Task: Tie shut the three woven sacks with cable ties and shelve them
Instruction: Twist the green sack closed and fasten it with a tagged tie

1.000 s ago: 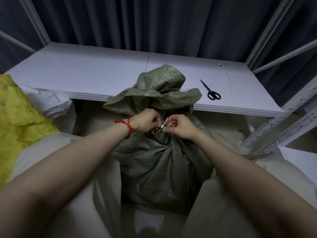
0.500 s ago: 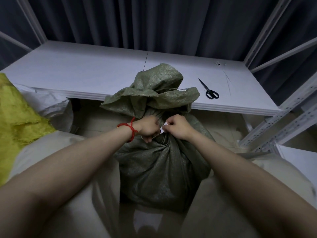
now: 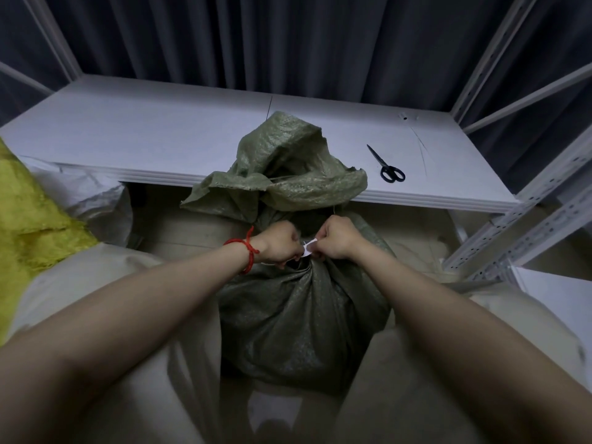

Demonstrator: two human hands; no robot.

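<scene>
Hands (image 3: 278,245) (image 3: 339,240) pinching cable tie (image 3: 309,246), green sack (image 3: 304,322)

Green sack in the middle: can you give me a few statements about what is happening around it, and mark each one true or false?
1. The left hand and the right hand both pinch the white cable tie at the green sack's gathered neck. True.
2. The scissors are in the right hand. False: they lie on the white shelf board, untouched.
3. The red cord sits on the right wrist. False: it is on the left wrist.
4. A yellow sack shows at the left edge. True.
5. The green sack rests on the shelf board. False: it stands in front of it, lower down.
</scene>
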